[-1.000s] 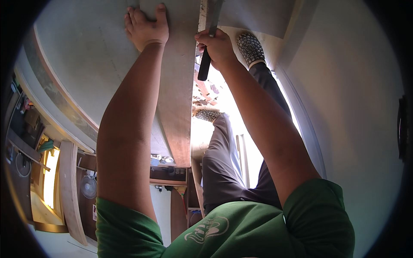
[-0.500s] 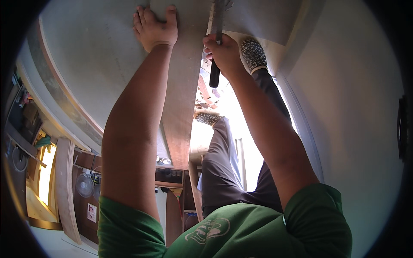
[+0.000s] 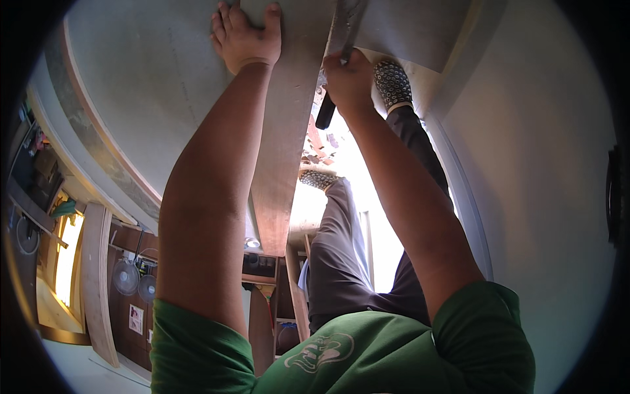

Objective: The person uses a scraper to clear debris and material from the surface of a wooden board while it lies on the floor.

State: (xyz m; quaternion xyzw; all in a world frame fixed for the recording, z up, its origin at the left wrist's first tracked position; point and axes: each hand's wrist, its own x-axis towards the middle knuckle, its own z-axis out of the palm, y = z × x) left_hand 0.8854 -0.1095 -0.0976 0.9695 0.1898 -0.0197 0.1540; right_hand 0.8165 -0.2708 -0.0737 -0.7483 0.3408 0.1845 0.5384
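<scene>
Fingers of the left hand (image 3: 246, 39) spread flat on the long wooden plank (image 3: 285, 151); right hand (image 3: 349, 82) fisted round a black-handled tool (image 3: 335, 72). Plank runs away from the person, beside a pale panel (image 3: 144, 85).

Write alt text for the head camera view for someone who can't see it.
A person's left hand presses flat on a long wooden board while the right hand grips a dark-handled tool against the board's edge. Below are green sleeves, grey trousers and patterned shoes.
</scene>
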